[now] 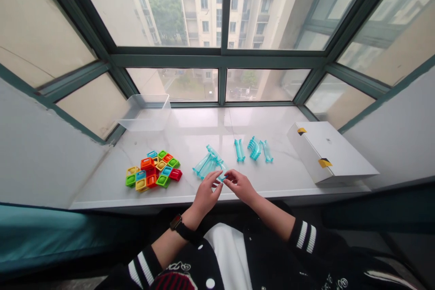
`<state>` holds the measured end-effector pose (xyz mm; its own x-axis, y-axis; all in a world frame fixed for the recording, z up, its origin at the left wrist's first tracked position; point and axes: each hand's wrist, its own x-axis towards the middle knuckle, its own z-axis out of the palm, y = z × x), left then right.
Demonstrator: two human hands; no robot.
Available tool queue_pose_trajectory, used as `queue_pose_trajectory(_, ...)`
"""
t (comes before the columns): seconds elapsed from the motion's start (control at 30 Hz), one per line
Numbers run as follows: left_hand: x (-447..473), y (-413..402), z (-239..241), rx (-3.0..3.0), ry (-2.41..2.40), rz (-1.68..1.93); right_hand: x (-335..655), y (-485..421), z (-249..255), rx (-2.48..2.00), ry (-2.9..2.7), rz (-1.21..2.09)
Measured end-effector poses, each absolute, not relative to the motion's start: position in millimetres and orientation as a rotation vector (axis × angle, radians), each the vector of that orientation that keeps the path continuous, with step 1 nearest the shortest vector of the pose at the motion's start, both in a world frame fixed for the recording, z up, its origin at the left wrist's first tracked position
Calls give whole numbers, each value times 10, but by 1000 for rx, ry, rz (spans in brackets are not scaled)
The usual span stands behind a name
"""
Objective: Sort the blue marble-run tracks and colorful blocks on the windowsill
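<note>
Close to the sill's front edge, my left hand [207, 191] and my right hand [240, 185] meet at a small translucent turquoise track piece [222, 175]. Both hands have their fingers closed on its ends, and the fingertips partly cover it. Just beyond my left hand lies a loose cluster of turquoise track pieces [205, 166], touching or overlapping the held one; which, I cannot tell. Farther right are a straight track piece [239, 150], curved track pieces [254, 148] set close together, and a slightly bent track piece [267, 152].
Several red, orange, yellow, green and blue blocks [151, 172] are heaped on the left of the white marble sill [200, 122]. Behind them a clear plastic bin [146, 120] stands by the window. At right sits a white box [335, 149] with yellow-and-black tabs.
</note>
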<state>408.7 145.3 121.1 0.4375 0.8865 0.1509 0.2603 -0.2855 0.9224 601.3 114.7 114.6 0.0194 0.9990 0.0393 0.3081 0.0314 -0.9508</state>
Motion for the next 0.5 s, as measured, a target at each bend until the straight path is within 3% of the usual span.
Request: queue_pose_trajectory(0.5,4492,1499,1080,1705,900,745,6461,946,1174,-1510,-1548,645)
